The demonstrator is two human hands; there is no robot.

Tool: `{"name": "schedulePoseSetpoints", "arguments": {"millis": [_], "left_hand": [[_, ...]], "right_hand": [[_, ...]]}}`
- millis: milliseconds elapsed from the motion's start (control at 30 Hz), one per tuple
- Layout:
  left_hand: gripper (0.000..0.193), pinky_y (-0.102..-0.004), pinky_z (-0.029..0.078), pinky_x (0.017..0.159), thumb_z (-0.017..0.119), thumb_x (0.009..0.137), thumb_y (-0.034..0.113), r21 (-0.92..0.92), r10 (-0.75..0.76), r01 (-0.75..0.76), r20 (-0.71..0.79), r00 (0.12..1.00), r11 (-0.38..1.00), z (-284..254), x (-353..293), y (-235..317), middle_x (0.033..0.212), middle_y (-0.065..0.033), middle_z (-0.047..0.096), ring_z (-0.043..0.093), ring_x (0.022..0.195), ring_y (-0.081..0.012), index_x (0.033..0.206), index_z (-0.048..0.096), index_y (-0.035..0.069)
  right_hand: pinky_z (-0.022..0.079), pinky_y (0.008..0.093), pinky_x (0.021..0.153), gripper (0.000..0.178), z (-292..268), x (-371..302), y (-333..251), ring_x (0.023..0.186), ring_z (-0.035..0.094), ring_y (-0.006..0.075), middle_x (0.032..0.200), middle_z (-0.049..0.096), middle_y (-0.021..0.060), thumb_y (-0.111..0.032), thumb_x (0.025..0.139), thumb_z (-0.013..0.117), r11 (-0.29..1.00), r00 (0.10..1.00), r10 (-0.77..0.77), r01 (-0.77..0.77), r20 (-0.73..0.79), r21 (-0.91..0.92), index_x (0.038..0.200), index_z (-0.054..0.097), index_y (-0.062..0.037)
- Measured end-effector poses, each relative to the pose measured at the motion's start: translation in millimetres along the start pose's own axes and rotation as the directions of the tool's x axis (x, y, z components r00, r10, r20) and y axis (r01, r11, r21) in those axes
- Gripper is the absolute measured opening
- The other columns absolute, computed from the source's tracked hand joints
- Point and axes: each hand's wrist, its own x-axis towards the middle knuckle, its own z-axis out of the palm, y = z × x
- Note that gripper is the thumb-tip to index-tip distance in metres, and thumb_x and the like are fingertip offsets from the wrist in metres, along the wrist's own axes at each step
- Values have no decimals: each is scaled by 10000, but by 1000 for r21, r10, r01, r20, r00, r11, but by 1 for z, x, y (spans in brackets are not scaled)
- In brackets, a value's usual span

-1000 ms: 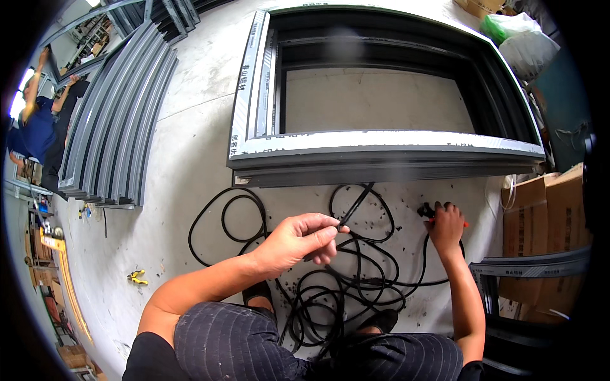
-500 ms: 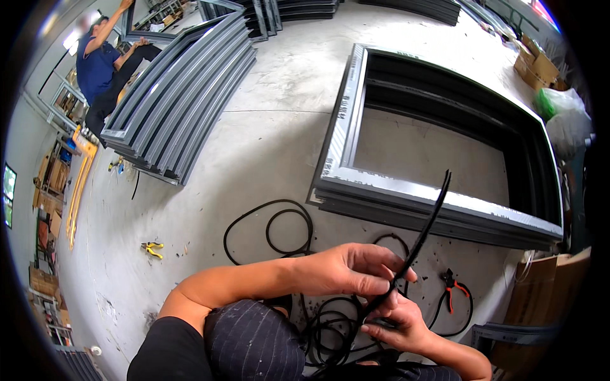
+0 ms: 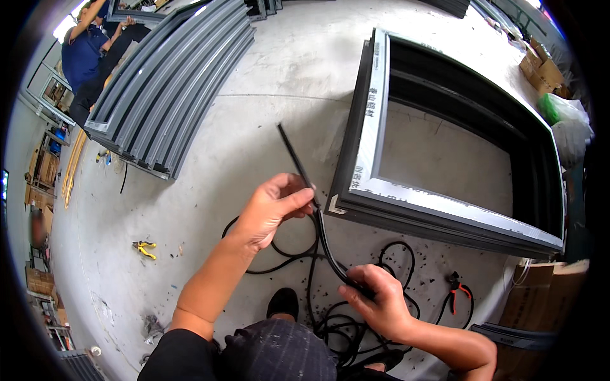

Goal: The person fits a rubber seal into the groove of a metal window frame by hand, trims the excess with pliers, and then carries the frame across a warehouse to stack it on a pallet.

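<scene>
A long black rubber sealing strip (image 3: 326,242) runs between my two hands, its free end pointing up and to the left above the floor. My left hand (image 3: 279,206) pinches it between thumb and fingers, a short way below that end. Lower and to the right, my right hand (image 3: 379,301) is closed around the same strip. From there it appears to lead down to loose black coils (image 3: 346,331) on the floor by my feet. Just right of my left hand is the near corner of a stack of dark grey rectangular frames (image 3: 438,209).
Red-handled pliers (image 3: 454,291) lie below the frame stack, yellow-handled pliers (image 3: 145,249) at the left. Small dark scraps dot the floor. Another stack of grey frames (image 3: 175,89) stands at the upper left, where a person in dark blue (image 3: 82,63) works. Cardboard boxes (image 3: 540,70) sit far right.
My left hand has moved left and up along with the strip's end, which now leans left instead of right. My hands are farther apart. My right hand has shifted slightly up and left.
</scene>
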Motion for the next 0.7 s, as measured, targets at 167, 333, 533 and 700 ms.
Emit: {"name": "schedulePoseSetpoints", "arguments": {"millis": [167,333,533,700], "left_hand": [[171,-246,460,687,702,855,139,380,82,-113,95,992,918,-5,50,-29,821,-8,582,550,752,-98,876,578,23],[189,-261,455,650,709,823,104,608,99,-183,169,981,773,3,67,-30,740,-19,568,524,710,-91,847,561,-10],[237,-329,478,662,698,805,150,659,40,-171,209,977,732,2,68,-22,763,-124,631,600,714,-193,869,580,-46],[227,-322,474,652,697,795,146,687,-5,-162,235,972,709,1,70,-20,763,-117,629,598,719,-182,852,584,-43]], "right_hand": [[459,279,638,182,44,0,43,712,575,196,810,601,109,-66,825,714,950,952,249,-205,-177,235,967,657,32],[434,249,568,170,68,1,49,638,545,115,767,587,66,-85,890,657,810,908,418,-361,-24,462,990,664,52],[432,225,571,221,82,0,55,630,529,74,786,578,26,-108,935,605,593,874,459,-438,163,676,1073,662,55],[420,220,592,265,85,7,57,656,524,74,804,582,24,-146,944,592,518,851,443,-499,281,695,1087,643,71]]}}
